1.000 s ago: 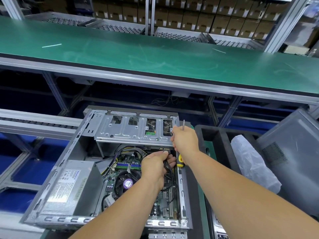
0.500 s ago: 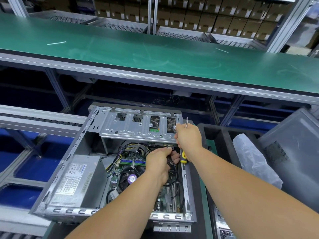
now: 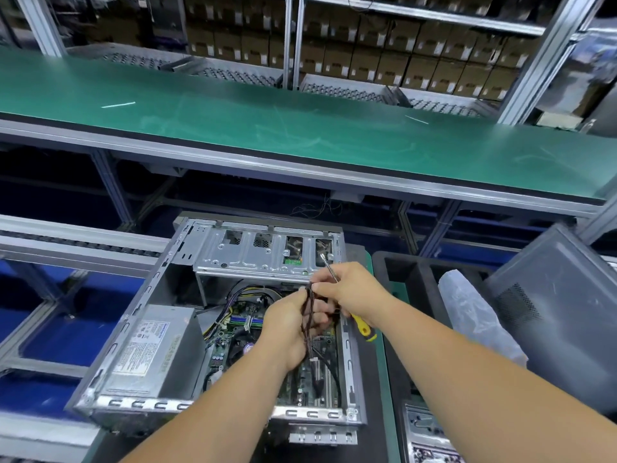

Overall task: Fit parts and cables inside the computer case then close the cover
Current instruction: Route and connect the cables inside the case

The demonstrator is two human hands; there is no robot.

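Open computer case [image 3: 133, 329] at centre, both hands above it.
Power supply [image 3: 150, 349] at 9 o'clock inside; drive cage [image 3: 253, 259] at 12; motherboard [image 3: 320, 379] at 3; cover panel [image 3: 564, 315] outside, further toward 3.

Open computer case [image 3: 140, 329] on its side, cover off. Left hand [image 3: 287, 329] grips dark cable bundle [image 3: 309, 315] above motherboard [image 3: 314, 372]. Right hand [image 3: 354, 292] pinches same bundle while holding yellow-handled screwdriver [image 3: 362, 325], shaft toward drive cage [image 3: 247, 253]
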